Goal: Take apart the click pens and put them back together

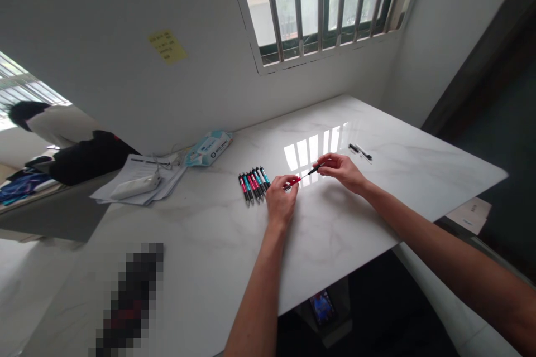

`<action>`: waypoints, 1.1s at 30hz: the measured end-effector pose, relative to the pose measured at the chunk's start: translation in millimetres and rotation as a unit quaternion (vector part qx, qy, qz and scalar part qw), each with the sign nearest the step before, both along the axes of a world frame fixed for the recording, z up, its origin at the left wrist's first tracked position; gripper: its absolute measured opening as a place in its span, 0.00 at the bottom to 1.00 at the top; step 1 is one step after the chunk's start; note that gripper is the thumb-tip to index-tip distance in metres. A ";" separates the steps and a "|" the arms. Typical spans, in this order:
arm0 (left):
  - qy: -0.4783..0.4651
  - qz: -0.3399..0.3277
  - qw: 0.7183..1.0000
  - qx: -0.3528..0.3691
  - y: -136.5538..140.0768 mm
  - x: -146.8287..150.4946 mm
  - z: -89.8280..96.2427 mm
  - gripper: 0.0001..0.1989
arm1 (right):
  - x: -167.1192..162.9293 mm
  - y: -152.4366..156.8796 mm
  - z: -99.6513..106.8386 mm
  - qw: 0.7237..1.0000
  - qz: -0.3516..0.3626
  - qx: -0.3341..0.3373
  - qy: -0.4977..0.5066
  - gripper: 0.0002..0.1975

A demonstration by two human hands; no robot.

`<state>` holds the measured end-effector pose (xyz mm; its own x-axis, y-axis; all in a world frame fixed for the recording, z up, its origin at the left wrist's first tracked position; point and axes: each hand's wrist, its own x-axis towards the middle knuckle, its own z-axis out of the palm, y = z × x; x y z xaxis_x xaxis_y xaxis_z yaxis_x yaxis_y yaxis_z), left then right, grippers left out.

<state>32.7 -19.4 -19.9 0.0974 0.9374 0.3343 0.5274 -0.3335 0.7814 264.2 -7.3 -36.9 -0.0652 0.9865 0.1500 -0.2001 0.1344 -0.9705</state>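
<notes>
My left hand point(281, 201) is closed around the red barrel point(294, 181) of a pen. My right hand point(342, 172) pinches a black pen part point(314, 170), perhaps the grip end. A thin refill point(305, 177) spans the gap between the two parts, in line with both. Just left of my left hand, several assembled pens point(253, 185) in red, blue and white with black grips lie side by side in a row. Beyond my right hand lies a small group of black and clear pen parts point(360, 152); their exact kinds are too small to tell.
The white marbled table point(201, 245) runs to the wall below a barred window. At the left are a wipes packet point(211, 148) and papers point(167, 187) under a white power strip point(136, 185). A phone point(322, 308) is below the front edge. Another person point(62, 125) sits far left.
</notes>
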 end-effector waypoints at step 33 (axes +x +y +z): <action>0.010 -0.045 0.999 -0.005 -2.7 3.7 -3.5 0.07 | 1.4 -6.1 4.0 0.955 -0.003 0.054 -0.293 0.20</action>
